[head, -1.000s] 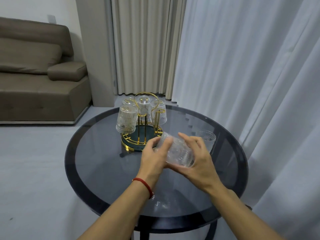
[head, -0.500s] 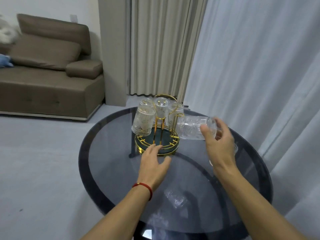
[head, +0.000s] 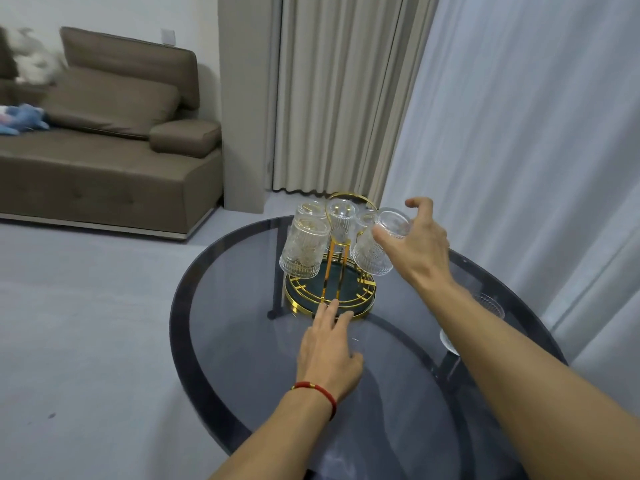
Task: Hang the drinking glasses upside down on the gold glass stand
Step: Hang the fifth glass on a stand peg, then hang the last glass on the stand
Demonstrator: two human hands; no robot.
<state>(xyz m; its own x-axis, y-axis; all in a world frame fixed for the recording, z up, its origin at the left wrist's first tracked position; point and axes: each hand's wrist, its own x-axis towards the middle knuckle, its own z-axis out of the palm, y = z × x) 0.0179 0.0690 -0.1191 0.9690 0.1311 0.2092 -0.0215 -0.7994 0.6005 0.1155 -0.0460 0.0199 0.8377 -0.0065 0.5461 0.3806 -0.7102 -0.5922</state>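
The gold glass stand (head: 329, 296) with its dark round base sits at the far middle of the round table. Several ribbed clear glasses hang upside down on it, one at the front left (head: 304, 249). My right hand (head: 417, 244) grips another ribbed glass (head: 375, 252), upside down and tilted, on the stand's right side. My left hand (head: 329, 348) lies flat on the table, fingers apart, fingertips touching the stand's base rim. One more glass (head: 490, 306) stands on the table to the right, partly hidden behind my right forearm.
The round dark glass table (head: 214, 306) has a black rim. White curtains (head: 519, 133) hang close behind it on the right. A brown sofa (head: 104, 157) with soft toys stands at the far left across grey floor.
My right hand carried the glass from over the table's middle to the stand's right side and turned it bottom up. My left hand let go of it and went down to the stand's base.
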